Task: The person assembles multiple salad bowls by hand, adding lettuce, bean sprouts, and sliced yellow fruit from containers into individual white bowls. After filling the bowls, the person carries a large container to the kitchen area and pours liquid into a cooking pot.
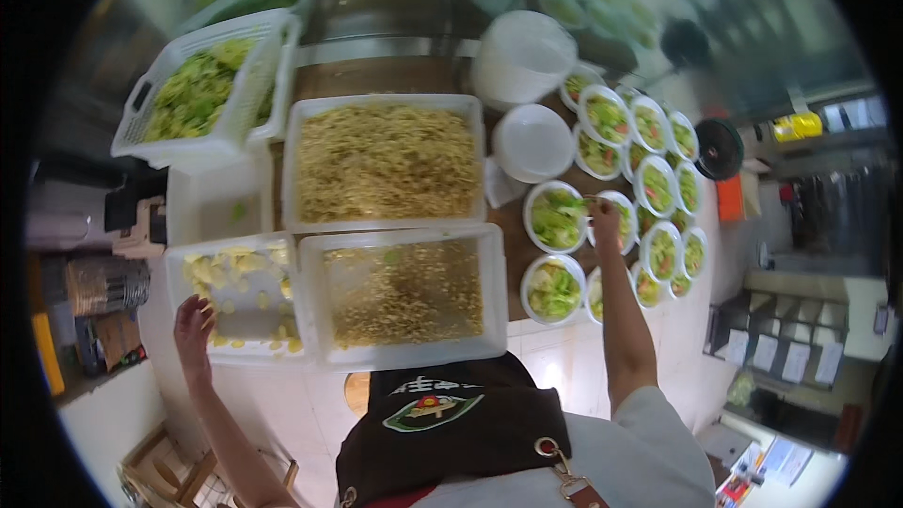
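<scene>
One hand, the right, is held over a bowl at the near side of a close group; its fingers look drawn together, but whether anything is pinched in them cannot be told. Just left of it, leaf salad is contained in another bowl. The left hand is placed well apart, at the left edge of a white tray of pale yellow slices; its fingers are loosely parted and nothing is seen in them.

Judged from this, a small adding or arranging step is in hand at the bowls, done by the right hand alone. By the next move a light touch between the crowded rims would be called for, so that no neighbour is tipped.

Between the hands, two tubs are set on the brown table: the far tub is filled with pale shreds, the near tub only thinly covered. Beyond, nested bowls are stacked, and greens are heaped in a basket. Below, a tiled floor is seen; a slotted rack is stood at right.
</scene>
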Tool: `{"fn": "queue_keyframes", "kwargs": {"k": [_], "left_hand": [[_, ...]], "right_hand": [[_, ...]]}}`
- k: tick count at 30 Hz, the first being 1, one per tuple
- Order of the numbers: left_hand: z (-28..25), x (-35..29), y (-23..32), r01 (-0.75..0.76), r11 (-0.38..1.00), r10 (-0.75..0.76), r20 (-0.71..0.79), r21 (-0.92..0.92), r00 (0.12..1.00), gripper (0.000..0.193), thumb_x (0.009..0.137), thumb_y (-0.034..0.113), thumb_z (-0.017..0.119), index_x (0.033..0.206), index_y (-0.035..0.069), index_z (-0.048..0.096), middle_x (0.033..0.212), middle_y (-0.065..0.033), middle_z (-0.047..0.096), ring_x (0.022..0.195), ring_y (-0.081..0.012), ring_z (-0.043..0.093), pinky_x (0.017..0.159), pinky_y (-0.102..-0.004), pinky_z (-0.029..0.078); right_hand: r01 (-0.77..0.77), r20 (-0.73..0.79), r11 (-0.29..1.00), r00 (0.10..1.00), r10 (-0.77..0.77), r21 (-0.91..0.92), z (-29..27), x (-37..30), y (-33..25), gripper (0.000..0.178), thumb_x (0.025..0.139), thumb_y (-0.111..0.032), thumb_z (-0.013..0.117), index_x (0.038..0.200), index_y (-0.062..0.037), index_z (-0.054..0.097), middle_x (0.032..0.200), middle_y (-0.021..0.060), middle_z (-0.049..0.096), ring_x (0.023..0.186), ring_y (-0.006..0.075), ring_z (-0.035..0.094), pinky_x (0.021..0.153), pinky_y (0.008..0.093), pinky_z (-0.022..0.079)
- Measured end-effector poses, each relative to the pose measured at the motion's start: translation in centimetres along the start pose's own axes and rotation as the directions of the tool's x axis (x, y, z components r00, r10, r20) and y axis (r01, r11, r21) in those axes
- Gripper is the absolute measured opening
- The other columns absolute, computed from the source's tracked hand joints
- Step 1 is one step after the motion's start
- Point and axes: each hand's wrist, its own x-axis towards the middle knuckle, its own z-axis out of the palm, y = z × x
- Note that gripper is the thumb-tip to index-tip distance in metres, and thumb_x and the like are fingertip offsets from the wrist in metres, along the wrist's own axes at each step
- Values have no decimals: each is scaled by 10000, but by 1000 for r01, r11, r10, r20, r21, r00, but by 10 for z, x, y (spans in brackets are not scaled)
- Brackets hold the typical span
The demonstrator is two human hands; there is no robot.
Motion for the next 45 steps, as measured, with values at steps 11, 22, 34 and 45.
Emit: {"fn": "queue_keyframes", "kwargs": {"k": [11, 22, 34, 45], "left_hand": [[-8, -6, 25, 14, 999, -16, -39, -34, 999, 247, 903, 113, 514, 1142, 50, 512, 1034, -55, 577, 890, -125, 571, 765, -241, 469], [-42, -44, -60, 184, 982, -186, -82, -29, 979, 245, 894, 146, 525, 1126, 68, 517, 1017, -36, 580, 870, -141, 573, 739, -251, 470], [31, -51, -45, 226, 954, -247, 89, 195, 965, 229, 882, 99, 523, 1111, 83, 526, 1008, -34, 588, 846, -119, 567, 705, -245, 458], [61, -67, -41, 202, 948, -236, 119, 245, 965, 222, 877, 94, 532, 1099, 91, 538, 1005, -28, 593, 857, -120, 575, 726, -257, 462]], "right_hand": [[-11, 535, 686, 634, -558, 728, 340, -84, -425, 337, 834, -64, 575, 1167, -21, 550, 973, 111, 613, 819, 156, 597, 749, 273, 494], [641, -52, 671, 736, -675, 372, 304, 10, -264, 79, 744, -15, 603, 819, -24, 627, 780, 93, 605, 724, 201, 579, 651, 299, 458], [-125, -263, 916, 965, 23, -381, 118, 80, -28, 377, 796, -259, 515, 1102, -39, 519, 1131, 234, 534, 1075, 384, 505, 890, 470, 415], [118, -109, 826, 971, -212, -551, 109, 84, -74, 644, 856, -367, 533, 1337, -3, 308, 1222, 326, 419, 1107, 461, 445, 944, 475, 366]]}}
